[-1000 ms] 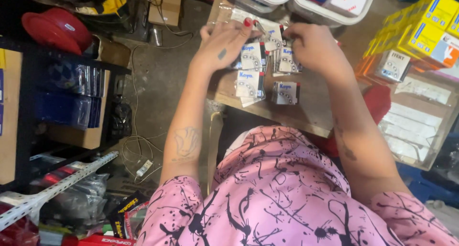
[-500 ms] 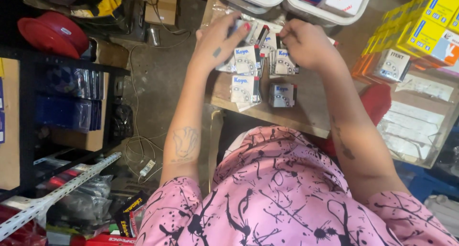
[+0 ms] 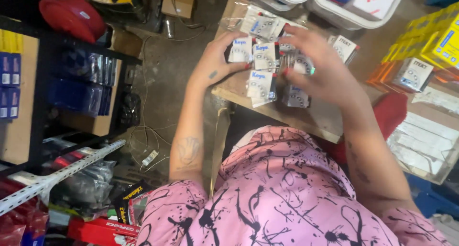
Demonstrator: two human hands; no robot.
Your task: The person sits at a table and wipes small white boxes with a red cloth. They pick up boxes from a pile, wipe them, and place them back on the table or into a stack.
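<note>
Far out to the left of the hands stands a dark metal shelf (image 3: 33, 93) stacked with glossy blue packets (image 3: 79, 86), a red cap (image 3: 71, 17) lying on its top. Between that shelf and the table's near-left edge runs a strip of bare grey concrete floor (image 3: 160, 83), crossed by thin cables, which is the widest free room beside the left forearm.

The left hand (image 3: 215, 64) lies palm down at the left edge of a wooden table (image 3: 311, 119), the wrist hanging past the corner, the forearm running straight back toward a pink black-splattered shirt (image 3: 267, 198). Its fingers curl onto a small white carton with blue print (image 3: 240, 50), thumb below and red-nailed fingertips on its front face; the hold is closed around that carton.

Just right of that grip stand more small white cartons (image 3: 262, 71), square-cornered and matt, packed touching in rows; some are sealed in shiny clear film that crinkles.

The right hand (image 3: 325, 71) hovers arched over the right side of the cluster, fingers spread and bent, tips pressing on a film-wrapped carton (image 3: 302, 64); whether it truly clamps it I cannot tell.

Beyond the hands, white plastic tubs (image 3: 354, 16) line the far table edge, leaving little space. Right of the right wrist lie more white cartons with dark print (image 3: 415, 74) and yellow boxes (image 3: 437, 40), and below them a clear tray (image 3: 425, 150) of flat white packs.
</note>
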